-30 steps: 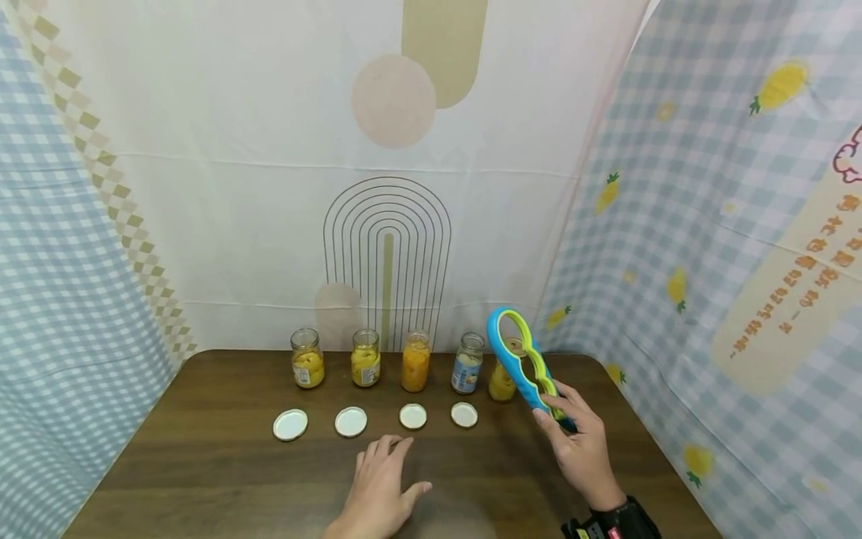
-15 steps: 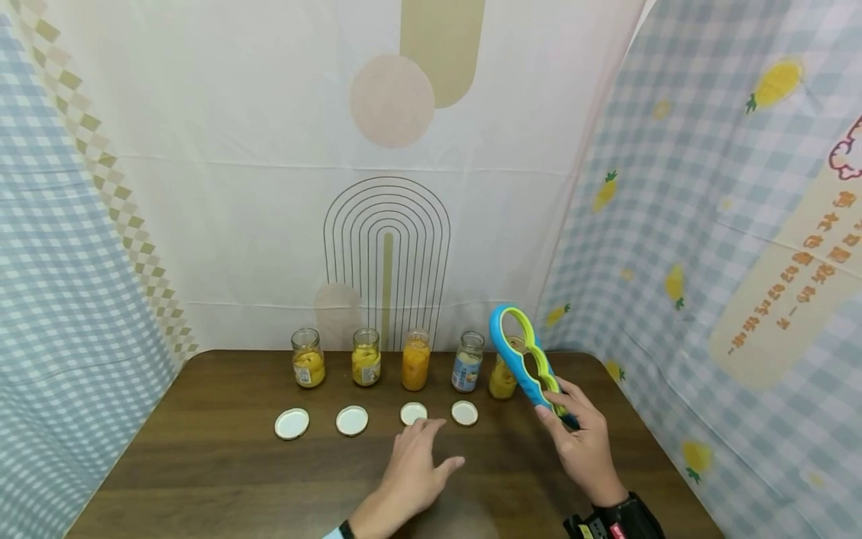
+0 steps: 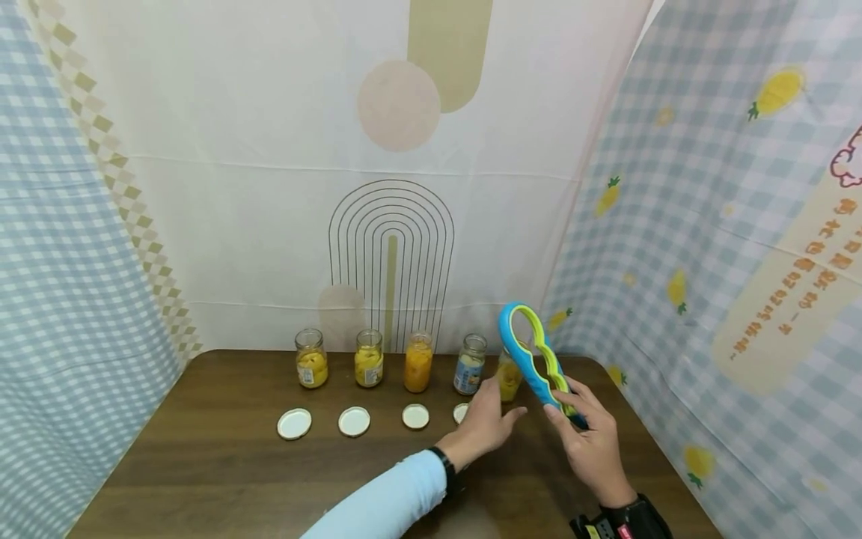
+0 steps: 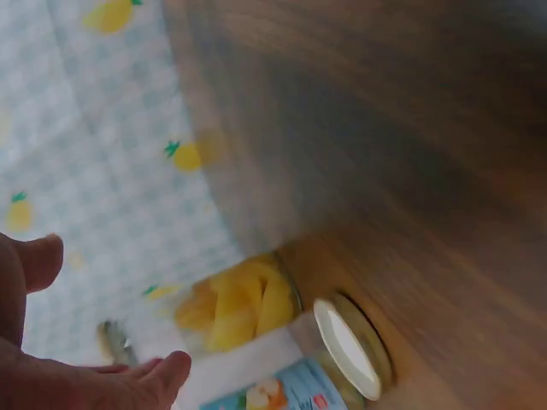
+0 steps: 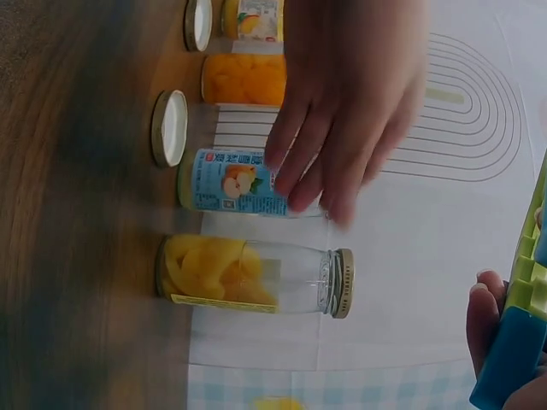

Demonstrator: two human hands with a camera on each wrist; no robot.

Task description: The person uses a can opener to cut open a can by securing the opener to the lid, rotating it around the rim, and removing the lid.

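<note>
My left hand [image 3: 481, 421] is stretched toward the rightmost jar [image 3: 508, 380], its fingers loosely extended with nothing held. In the right wrist view that jar stands upright with yellow fruit pieces inside and a gold lid [image 5: 344, 284] on it. My left hand [image 5: 355, 111] there overlaps the blue-labelled jar [image 5: 235, 181] beside it. My right hand [image 3: 592, 445] grips one end of a blue and green jar opener [image 3: 539, 388], raised tilted above the table, its scalloped loop in front of the rightmost jar in the head view.
Three more open jars of fruit, left [image 3: 312, 368], second [image 3: 369, 367] and middle [image 3: 418, 367], stand along the table's back edge. White-lined lids, such as the left one [image 3: 294, 424], lie before them on the brown table [image 3: 222, 479]. Cloth curtains [image 3: 256, 224] enclose the back and sides.
My left hand has moved right and forward, from before the middle lids to close by the rightmost jar. My right hand and the jar opener have shifted slightly right.
</note>
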